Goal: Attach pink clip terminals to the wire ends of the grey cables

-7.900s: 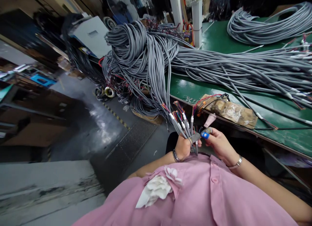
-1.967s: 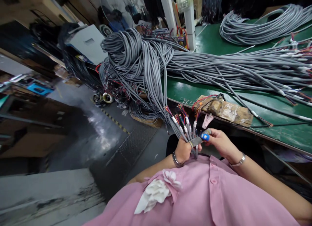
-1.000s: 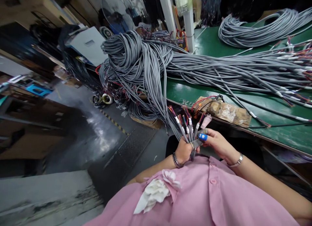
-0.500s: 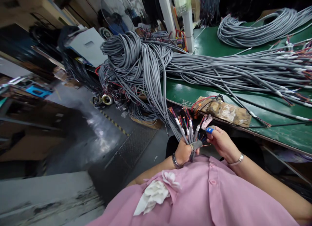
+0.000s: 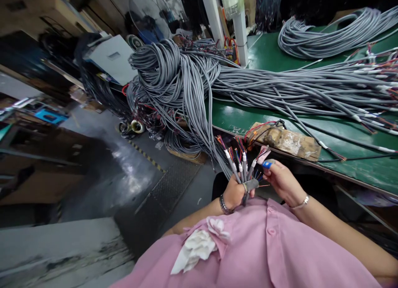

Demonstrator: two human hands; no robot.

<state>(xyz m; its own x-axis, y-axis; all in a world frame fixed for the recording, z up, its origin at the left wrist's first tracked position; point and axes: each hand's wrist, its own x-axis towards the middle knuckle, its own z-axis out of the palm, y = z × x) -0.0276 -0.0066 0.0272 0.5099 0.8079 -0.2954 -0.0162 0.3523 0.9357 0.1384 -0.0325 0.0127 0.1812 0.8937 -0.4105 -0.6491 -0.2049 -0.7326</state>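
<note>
My left hand point(image 5: 234, 193) is closed around a bunch of grey multi-core cables point(image 5: 235, 174), in front of the pink shirt. White bands circle the cable ends, and thin coloured wires point(image 5: 239, 146) fan out above them. A grey wrap point(image 5: 251, 185) covers its thumb. My right hand point(image 5: 284, 182) is closed in a pinch beside the rightmost cable end, with a blue wrap point(image 5: 266, 165) at a fingertip. A pale pink piece point(image 5: 264, 153) shows just above those fingers, against the wires; whether it is a finger wrap or a separate piece, I cannot tell.
Grey cables point(image 5: 298, 89) lie along the green workbench point(image 5: 230, 116), with a coiled heap point(image 5: 158, 66) at its left end. A taped wooden block point(image 5: 289, 143) sits on the near edge. More coils point(image 5: 336, 35) rest behind. A white post point(image 5: 241, 43) stands at the back.
My right hand has shifted slightly left and down, and the pale pink piece has tilted by the wires. My left hand keeps its hold on the cables.
</note>
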